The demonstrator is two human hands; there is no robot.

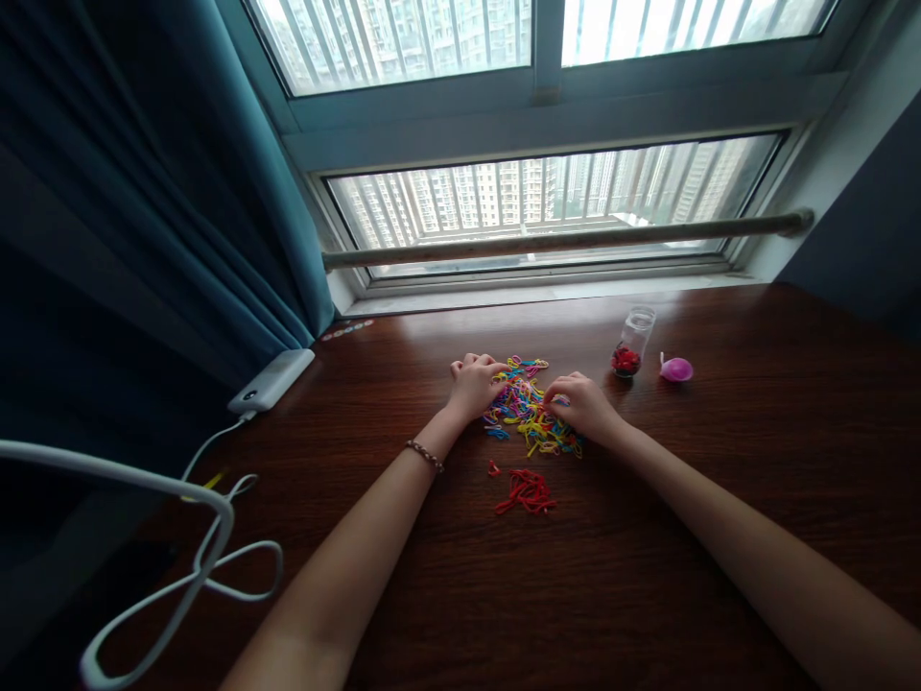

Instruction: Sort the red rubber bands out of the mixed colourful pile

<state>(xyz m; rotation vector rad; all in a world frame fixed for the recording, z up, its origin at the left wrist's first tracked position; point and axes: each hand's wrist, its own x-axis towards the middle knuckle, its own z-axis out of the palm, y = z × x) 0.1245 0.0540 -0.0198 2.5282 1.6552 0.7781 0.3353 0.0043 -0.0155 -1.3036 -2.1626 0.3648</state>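
A spread pile of small multicoloured bands [529, 408] lies on the dark wooden table [446, 614]. My left hand [475, 384] rests at the pile's left edge, fingers apart, holding nothing that I can see. At the right edge my right hand [578, 403] has its thumb and fingers pinched together over the bands; what is between them is too small to tell. Nearer to me lies a separate heap of red bands [529, 491], with a small red piece [493, 468] beside it. A clear jar [634, 341] with red items inside stands behind my right hand.
Right of the jar sits a pink lid-like object [676, 369]. A white device [273, 380] with a white cable [216, 501] lies at the left by the blue curtain [237, 192]. A metal rail [576, 240] crosses the window behind the table.
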